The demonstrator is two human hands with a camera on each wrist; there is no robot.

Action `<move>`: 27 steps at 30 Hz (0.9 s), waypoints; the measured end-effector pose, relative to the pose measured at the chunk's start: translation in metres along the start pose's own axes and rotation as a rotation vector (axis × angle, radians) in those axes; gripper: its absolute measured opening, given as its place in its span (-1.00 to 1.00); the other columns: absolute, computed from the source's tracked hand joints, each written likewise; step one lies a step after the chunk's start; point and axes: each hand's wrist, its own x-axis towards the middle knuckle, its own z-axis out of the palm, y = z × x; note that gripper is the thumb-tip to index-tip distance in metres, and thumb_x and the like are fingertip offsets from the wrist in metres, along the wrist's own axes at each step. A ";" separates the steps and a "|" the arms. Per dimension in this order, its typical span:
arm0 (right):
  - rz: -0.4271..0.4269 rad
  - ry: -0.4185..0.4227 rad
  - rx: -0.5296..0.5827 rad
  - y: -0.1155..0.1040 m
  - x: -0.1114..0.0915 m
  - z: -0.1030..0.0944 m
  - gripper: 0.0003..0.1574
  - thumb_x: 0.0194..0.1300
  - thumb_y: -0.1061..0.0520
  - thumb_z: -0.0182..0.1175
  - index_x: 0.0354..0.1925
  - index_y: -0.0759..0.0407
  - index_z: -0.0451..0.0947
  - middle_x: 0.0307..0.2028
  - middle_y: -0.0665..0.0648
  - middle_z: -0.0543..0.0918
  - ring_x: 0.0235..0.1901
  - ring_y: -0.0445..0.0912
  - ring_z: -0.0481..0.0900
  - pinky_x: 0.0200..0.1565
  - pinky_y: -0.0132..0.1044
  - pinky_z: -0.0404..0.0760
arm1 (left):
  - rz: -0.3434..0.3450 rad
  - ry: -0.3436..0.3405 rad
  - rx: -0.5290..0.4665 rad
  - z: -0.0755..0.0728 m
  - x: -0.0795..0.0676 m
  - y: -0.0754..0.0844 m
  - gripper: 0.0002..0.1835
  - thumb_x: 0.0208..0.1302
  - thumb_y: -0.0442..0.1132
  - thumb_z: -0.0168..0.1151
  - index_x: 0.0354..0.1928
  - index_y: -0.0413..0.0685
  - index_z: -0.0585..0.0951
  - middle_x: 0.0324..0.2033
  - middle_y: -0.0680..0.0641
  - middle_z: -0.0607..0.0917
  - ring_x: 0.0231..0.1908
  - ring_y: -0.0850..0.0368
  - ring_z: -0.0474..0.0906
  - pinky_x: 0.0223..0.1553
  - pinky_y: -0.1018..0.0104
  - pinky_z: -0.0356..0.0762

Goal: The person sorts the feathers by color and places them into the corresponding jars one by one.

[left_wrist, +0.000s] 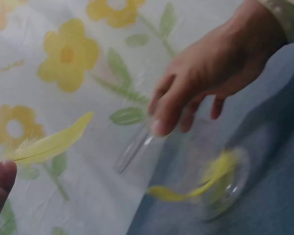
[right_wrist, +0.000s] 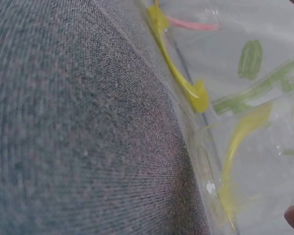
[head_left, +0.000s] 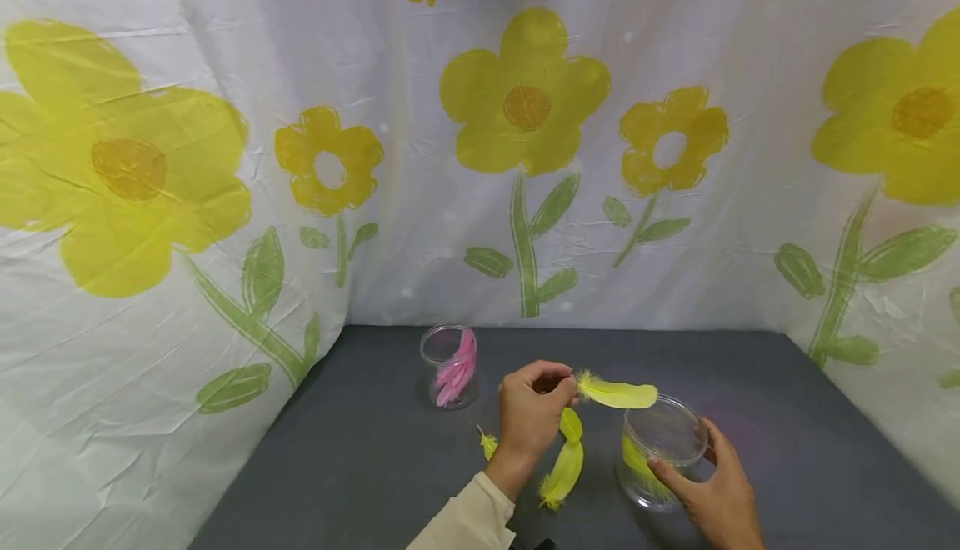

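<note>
As left hand (head_left: 531, 408) pinches feather (head_left: 621, 395), right (head_left: 717, 487) grips jar (head_left: 670, 435).

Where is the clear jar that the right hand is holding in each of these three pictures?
Head: the jar is low, right of centre, in the right hand.
Left wrist: lower right, blurred, below that hand.
Right wrist: lower right, very close, cut off by the picture's edge.
Shared landmark: the flower-printed curtain behind.

left hand (head_left: 528, 412): bare
left sleeve (head_left: 461, 521): plain cream cloth, lightly creased
left cuff (head_left: 495, 496): loose, ending at the wrist
right hand (head_left: 716, 492): bare
right sleeve (left_wrist: 280, 14): pale cream, mostly out of view
</note>
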 end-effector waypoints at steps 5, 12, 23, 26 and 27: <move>0.010 -0.003 0.003 -0.001 0.000 0.002 0.52 -0.03 -0.41 0.39 0.49 0.31 -0.23 0.32 0.48 0.12 0.23 0.36 0.15 0.05 0.35 0.24 | 0.015 -0.051 0.043 0.016 -0.005 -0.022 -0.93 0.19 -0.45 0.29 -0.28 -0.27 0.70 -0.44 -0.03 0.68 -0.49 0.04 0.66 -0.43 0.30 0.62; 0.007 0.007 0.009 -0.001 -0.001 0.001 0.52 -0.03 -0.40 0.40 0.49 0.32 -0.22 0.32 0.50 0.10 0.23 0.38 0.15 0.04 0.37 0.23 | -0.018 -0.078 0.076 0.034 -0.008 -0.039 -0.93 0.17 -0.45 0.32 -0.32 -0.19 0.72 -0.49 0.10 0.66 -0.54 0.20 0.63 -0.45 0.37 0.59; -0.002 0.036 0.008 0.000 -0.002 0.003 0.50 -0.04 -0.38 0.42 0.48 0.34 -0.18 0.30 0.50 0.14 0.20 0.36 0.19 0.05 0.37 0.22 | -0.084 -0.054 0.049 0.057 -0.013 -0.053 -0.89 0.10 -0.48 0.34 -0.41 -0.12 0.71 -0.57 0.14 0.63 -0.59 0.28 0.57 -0.49 0.40 0.57; -0.002 0.037 0.005 -0.001 -0.002 0.003 0.50 -0.04 -0.38 0.41 0.48 0.34 -0.17 0.29 0.51 0.14 0.20 0.36 0.19 0.05 0.36 0.22 | -0.093 -0.044 0.042 0.061 -0.014 -0.055 -0.90 0.07 -0.51 0.34 -0.42 -0.18 0.71 -0.59 0.13 0.62 -0.61 0.28 0.56 -0.52 0.41 0.56; -0.002 0.035 0.006 -0.001 -0.001 0.003 0.50 -0.03 -0.38 0.41 0.48 0.34 -0.18 0.29 0.51 0.14 0.20 0.36 0.19 0.05 0.36 0.22 | -0.099 -0.041 0.044 0.062 -0.014 -0.055 -0.90 0.06 -0.51 0.34 -0.42 -0.19 0.71 -0.60 0.13 0.62 -0.62 0.29 0.56 -0.54 0.41 0.55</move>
